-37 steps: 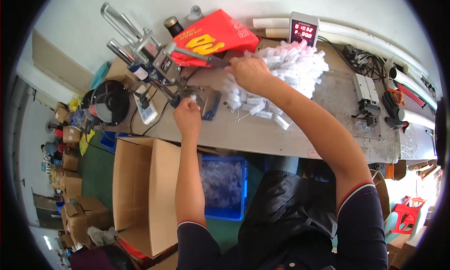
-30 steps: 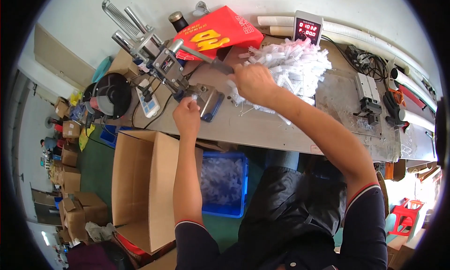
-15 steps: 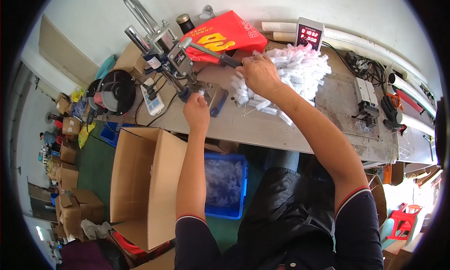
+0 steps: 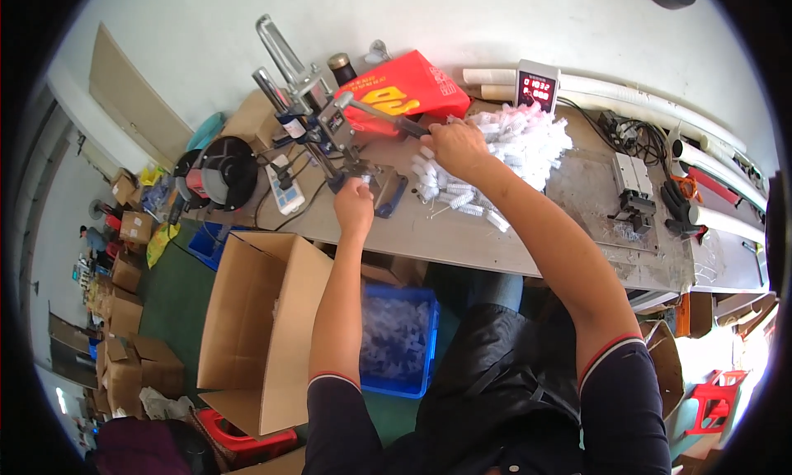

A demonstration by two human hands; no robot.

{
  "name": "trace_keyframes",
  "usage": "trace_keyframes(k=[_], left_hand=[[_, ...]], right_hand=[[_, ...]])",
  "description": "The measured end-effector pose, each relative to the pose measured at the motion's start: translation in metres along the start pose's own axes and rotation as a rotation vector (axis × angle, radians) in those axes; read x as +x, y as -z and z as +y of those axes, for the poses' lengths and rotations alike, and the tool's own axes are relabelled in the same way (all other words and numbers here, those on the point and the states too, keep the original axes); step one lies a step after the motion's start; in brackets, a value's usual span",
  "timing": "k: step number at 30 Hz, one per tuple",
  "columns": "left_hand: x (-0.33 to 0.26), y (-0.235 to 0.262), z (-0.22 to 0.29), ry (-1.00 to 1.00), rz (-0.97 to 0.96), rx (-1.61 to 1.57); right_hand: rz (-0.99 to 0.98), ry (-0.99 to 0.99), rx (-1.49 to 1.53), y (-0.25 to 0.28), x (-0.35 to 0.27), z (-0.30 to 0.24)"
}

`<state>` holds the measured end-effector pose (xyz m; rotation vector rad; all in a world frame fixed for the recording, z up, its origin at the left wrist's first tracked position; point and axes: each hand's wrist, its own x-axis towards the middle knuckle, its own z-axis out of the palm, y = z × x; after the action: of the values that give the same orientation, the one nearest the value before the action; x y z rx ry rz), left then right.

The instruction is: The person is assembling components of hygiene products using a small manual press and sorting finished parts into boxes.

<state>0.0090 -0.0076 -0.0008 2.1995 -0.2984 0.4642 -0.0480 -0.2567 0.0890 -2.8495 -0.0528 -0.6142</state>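
Observation:
My right hand (image 4: 459,148) is wrapped round the dark grip of the press lever (image 4: 381,115), at the left edge of a heap of white, ribbed plastic pieces (image 4: 528,145). The hand press (image 4: 307,91) stands on the bench at the back left, its metal columns leaning in view. Down at the base of the press (image 4: 388,186), my left hand (image 4: 355,207) is closed, fingertips pinching a small whitish clear plastic piece (image 4: 364,181) under the press head. Most of that piece is hidden by the fingers and the tool.
Behind the press lie a red bag (image 4: 412,87) and a dark jar (image 4: 340,67). A digital counter (image 4: 536,87) stands behind the heap. Right of it are a small metal fixture (image 4: 634,186) and cables. Below sit an open carton (image 4: 289,335) and a blue bin (image 4: 431,343) of clear pieces.
The whole scene has shifted slightly in the picture as the view moved. Both hands keep their places at the lever and the press base, with no clear movement of the lever.

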Motion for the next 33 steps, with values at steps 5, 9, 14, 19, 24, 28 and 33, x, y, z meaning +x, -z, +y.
trace_keyframes(k=[5,9,14,19,24,28,33], left_hand=[[-0.011,0.018,-0.016,0.039,0.002,-0.116],[-0.038,0.032,-0.009,0.167,-0.092,-0.404],[-0.071,0.073,-0.014,0.209,-0.077,-0.493],[-0.097,0.143,-0.063,0.162,0.125,-0.287],[-0.128,0.258,-0.163,0.335,0.331,0.160],[-0.155,0.265,-0.167,0.144,0.476,0.818],[-0.154,0.213,-0.121,0.127,0.385,0.647]], right_hand=[[0.301,0.066,0.203,0.050,-0.010,-0.011],[0.745,0.147,0.434,0.079,-0.041,0.004],[0.612,0.160,0.309,0.062,-0.128,0.048],[0.517,0.028,0.236,0.022,-0.208,0.098],[0.438,-0.002,0.218,0.007,-0.230,0.109],[0.362,0.066,0.166,0.007,-0.225,0.104],[0.104,0.049,-0.033,-0.005,-0.214,0.090]])
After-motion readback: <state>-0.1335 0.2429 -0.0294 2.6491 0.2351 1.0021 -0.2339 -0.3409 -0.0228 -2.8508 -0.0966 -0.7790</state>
